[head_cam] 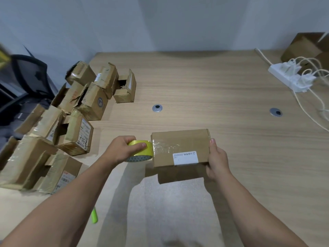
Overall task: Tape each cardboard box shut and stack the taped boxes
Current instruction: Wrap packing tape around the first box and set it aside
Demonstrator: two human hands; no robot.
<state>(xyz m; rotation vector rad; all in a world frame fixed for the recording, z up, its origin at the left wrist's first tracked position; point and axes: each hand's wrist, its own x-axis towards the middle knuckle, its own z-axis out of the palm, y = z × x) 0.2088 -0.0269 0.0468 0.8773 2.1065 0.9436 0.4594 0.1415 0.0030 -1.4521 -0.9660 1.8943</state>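
A flat cardboard box point(181, 139) with a white label is held above the wooden table point(213, 86). My right hand point(216, 162) grips its right end, fingers up the side. My left hand point(122, 148) grips a yellow tape roll point(142, 148) pressed against the box's left edge. A strip of clear tape point(164, 147) runs from the roll across the top of the box. A heap of several worn cardboard boxes point(74, 111) lies at the left of the table, some with open flaps.
A green pen-like tool point(94, 215) lies near the table's front, under my left forearm. A white power strip point(292, 76) with plugs and cables sits at the far right, a brown box point(306, 47) behind it. Two round cable grommets point(157, 108) are set into the tabletop.
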